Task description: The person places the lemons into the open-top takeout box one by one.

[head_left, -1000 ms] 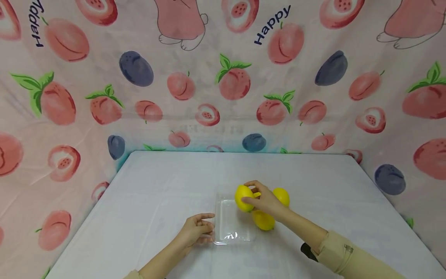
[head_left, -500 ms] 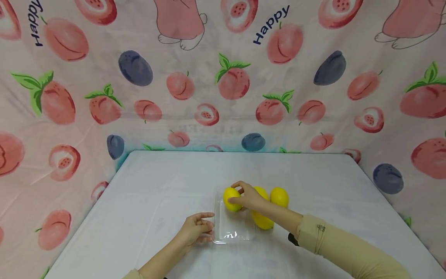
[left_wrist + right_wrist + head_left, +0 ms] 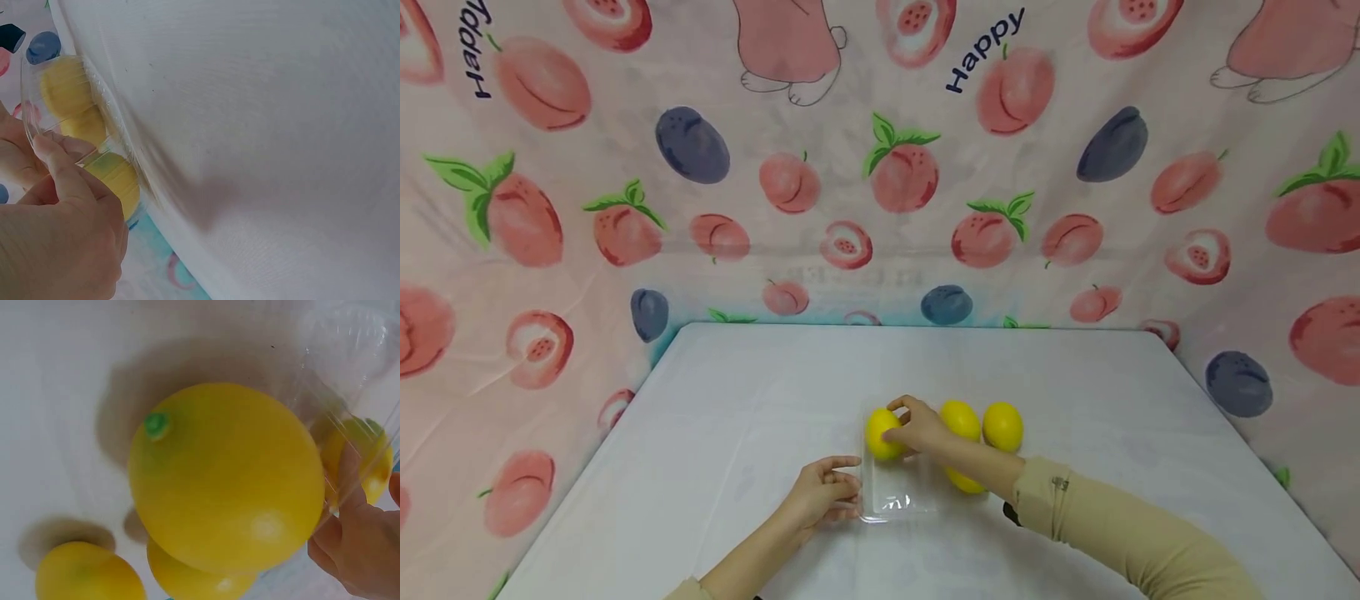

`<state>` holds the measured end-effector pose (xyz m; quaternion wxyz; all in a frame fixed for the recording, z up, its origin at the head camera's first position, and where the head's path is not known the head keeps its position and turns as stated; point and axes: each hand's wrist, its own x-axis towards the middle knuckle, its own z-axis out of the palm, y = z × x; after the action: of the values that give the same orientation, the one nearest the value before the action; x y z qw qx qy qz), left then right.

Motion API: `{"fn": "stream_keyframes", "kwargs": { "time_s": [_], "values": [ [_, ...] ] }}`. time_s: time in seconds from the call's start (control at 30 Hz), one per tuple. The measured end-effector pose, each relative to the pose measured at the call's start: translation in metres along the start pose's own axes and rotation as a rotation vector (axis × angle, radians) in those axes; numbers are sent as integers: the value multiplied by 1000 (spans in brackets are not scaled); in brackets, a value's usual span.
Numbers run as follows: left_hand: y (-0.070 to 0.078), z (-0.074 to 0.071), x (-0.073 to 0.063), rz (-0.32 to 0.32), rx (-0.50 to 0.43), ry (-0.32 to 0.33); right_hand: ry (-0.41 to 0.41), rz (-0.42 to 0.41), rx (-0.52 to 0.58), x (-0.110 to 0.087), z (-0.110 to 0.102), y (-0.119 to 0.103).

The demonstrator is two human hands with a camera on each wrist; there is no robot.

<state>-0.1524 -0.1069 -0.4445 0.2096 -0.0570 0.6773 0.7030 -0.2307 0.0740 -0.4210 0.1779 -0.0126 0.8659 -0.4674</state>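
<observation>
A yellow lemon (image 3: 882,434) is pinched between the thumb and fingers of my right hand (image 3: 922,429), over the back left part of a clear plastic box (image 3: 901,498). In the right wrist view the held lemon (image 3: 376,478) shows through the box's clear wall. My left hand (image 3: 823,492) holds the box's left side, thumb and fingers at its rim (image 3: 28,94) in the left wrist view. Right of the box lie a lemon (image 3: 961,418) behind the right forearm, another lemon (image 3: 1003,427) farther right, and a front lemon (image 3: 967,483) partly hidden by that forearm.
A white cloth covers the table (image 3: 760,383). Behind and beside it hangs a pink curtain (image 3: 820,133) printed with fruit. A large lemon (image 3: 225,481) fills much of the right wrist view, close to the camera.
My right hand has carried the lemon leftward from the box's right side to over its back left part. The left hand and the box have stayed in place.
</observation>
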Motion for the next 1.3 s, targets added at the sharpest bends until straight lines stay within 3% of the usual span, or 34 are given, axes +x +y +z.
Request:
{"fn": "stream_keyframes", "kwargs": {
  "time_s": [0.2, 0.53, 0.83, 1.17, 1.3],
  "values": [
    [0, -1, 2, 0, 7, 13, 28, -13, 29, -2, -1, -1],
    [-1, 0, 1, -13, 27, 2, 39, -81, -41, -4, -5, 0],
    [1, 1, 3, 6, 23, 4, 82, -194, -31, -5, -13, -3],
    [-4, -1, -1, -6, 18, -12, 9, -225, 43, -19, -26, 0],
    [-3, -1, -1, -7, 15, -12, 3, -288, 3, -25, -36, 1]
  ]
}}
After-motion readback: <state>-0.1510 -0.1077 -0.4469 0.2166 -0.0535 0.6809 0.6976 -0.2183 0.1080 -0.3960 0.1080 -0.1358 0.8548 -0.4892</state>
